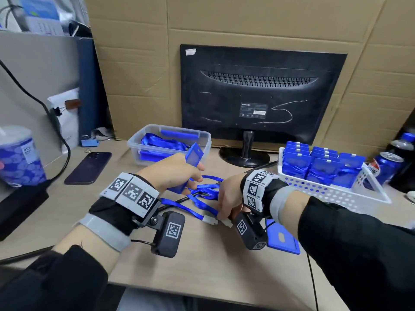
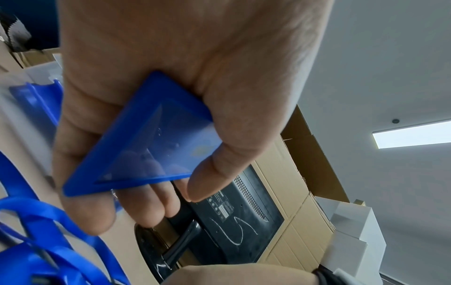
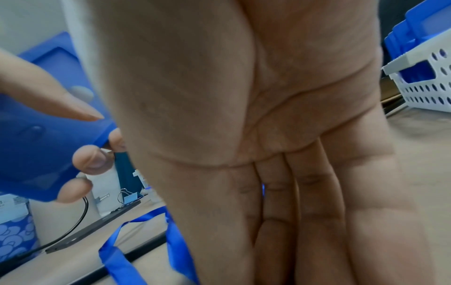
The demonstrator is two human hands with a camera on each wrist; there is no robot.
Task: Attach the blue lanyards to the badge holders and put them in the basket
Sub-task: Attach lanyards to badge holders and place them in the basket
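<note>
Left hand (image 1: 177, 173) clutching badge holder (image 2: 146, 138) left of basket (image 1: 332, 194); right hand (image 3: 268, 135), fingers straight in wrist view, on lanyard (image 1: 202, 194).

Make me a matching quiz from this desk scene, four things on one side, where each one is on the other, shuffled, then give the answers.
Things:
1. badge holder
2. phone
3. white basket
4. soda can

Places:
A. lying flat on the desk, far left
B. right of the white basket
C. held in the left hand
D. right of the monitor stand, filled with finished badges

Pairs: 1-C, 2-A, 3-D, 4-B
</note>
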